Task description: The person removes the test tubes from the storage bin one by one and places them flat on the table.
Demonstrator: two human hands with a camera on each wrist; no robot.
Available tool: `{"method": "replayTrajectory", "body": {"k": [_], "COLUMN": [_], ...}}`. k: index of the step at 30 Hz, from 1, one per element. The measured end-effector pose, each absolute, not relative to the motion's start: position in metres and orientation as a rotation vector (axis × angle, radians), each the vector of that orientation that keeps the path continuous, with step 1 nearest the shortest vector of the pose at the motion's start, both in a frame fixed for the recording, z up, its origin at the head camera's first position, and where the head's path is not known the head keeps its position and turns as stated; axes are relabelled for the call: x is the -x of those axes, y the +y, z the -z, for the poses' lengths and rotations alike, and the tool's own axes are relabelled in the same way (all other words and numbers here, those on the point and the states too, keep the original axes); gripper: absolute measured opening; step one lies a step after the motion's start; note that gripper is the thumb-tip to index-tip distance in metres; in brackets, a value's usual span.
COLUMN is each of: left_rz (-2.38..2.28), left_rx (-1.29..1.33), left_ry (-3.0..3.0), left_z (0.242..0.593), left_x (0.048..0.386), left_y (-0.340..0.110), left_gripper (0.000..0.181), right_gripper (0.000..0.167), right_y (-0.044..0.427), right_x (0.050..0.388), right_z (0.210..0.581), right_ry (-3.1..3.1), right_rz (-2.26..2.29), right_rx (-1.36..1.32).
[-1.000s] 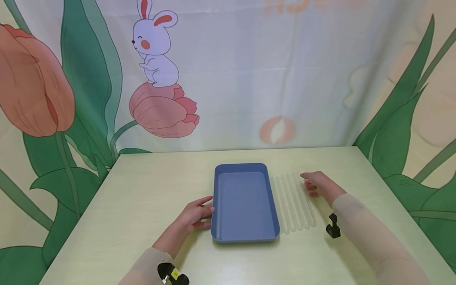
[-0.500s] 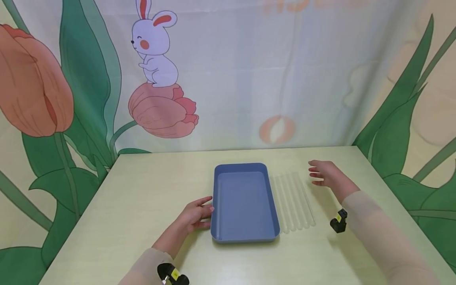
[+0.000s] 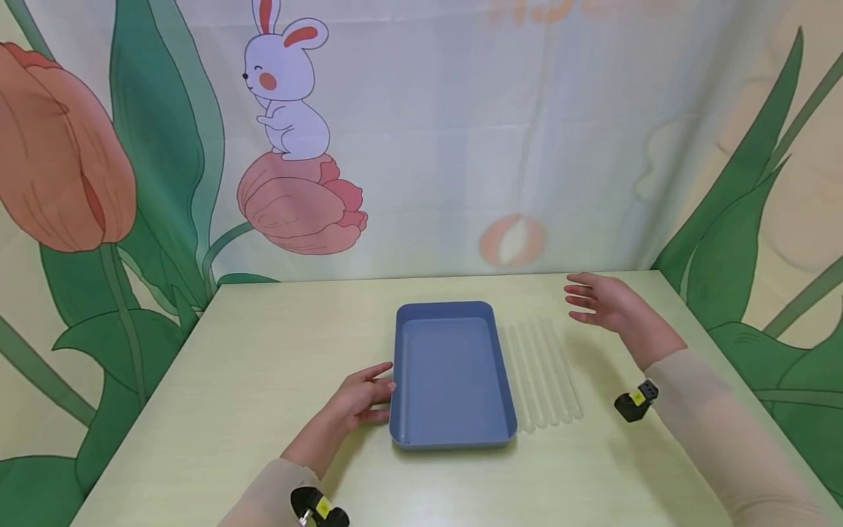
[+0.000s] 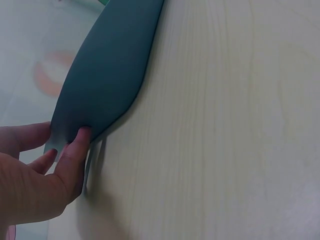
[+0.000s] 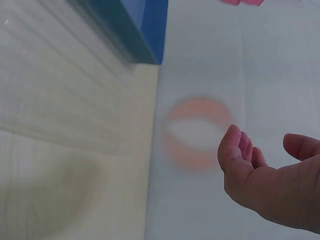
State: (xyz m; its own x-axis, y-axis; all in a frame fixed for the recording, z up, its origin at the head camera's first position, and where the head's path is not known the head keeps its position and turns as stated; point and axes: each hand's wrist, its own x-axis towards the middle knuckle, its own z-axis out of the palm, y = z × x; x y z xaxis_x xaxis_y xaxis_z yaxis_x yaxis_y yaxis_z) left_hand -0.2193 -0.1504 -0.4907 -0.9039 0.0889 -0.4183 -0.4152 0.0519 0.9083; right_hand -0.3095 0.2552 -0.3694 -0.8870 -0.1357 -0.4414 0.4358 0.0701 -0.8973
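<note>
A blue rectangular tray (image 3: 454, 380) lies on the table, its inside bare. At its left side my left hand (image 3: 354, 397) touches the outer wall with its fingertips, thumb and fingers spread loosely. In the left wrist view the same hand (image 4: 37, 180) meets the tray's wall (image 4: 107, 75), dark in the shade. Several clear tubes (image 3: 543, 373) with rounded near ends lie side by side along the tray's right edge. Above the table, beyond the tubes' far right end, hovers my right hand (image 3: 602, 301); its fingers are loosely extended and hold nothing, as the right wrist view also shows.
The pale wooden table (image 3: 290, 329) ends at a printed cloth backdrop (image 3: 421, 146) with a rabbit and tulips. Black wrist cameras (image 3: 637, 401) hang by both sleeves.
My right hand has lifted away from the tubes and moved toward the back of the table, its fingers straightening. The left hand, tray and tubes have stayed in place.
</note>
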Motion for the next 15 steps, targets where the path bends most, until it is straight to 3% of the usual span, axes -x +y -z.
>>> {"method": "replayTrajectory", "body": {"k": [4, 10, 15], "left_rz": [-1.916, -1.919, -1.922], "left_rx": [0.323, 0.32, 0.325], "left_ry": [1.972, 1.969, 1.967], "left_z": [0.492, 0.492, 0.492], "left_x": [0.219, 0.218, 0.219], "left_y": [-0.151, -0.15, -0.15], "left_gripper": [0.057, 0.057, 0.057], "right_gripper": [0.022, 0.064, 0.065], "right_y": [0.243, 0.223, 0.204], "right_x": [0.303, 0.294, 0.287], "right_z": [0.357, 0.343, 0.336], "right_ry": [1.923, 1.975, 1.985], "right_rz": [1.88, 1.835, 1.811], "right_rx": [-0.226, -0.094, -0.015]}}
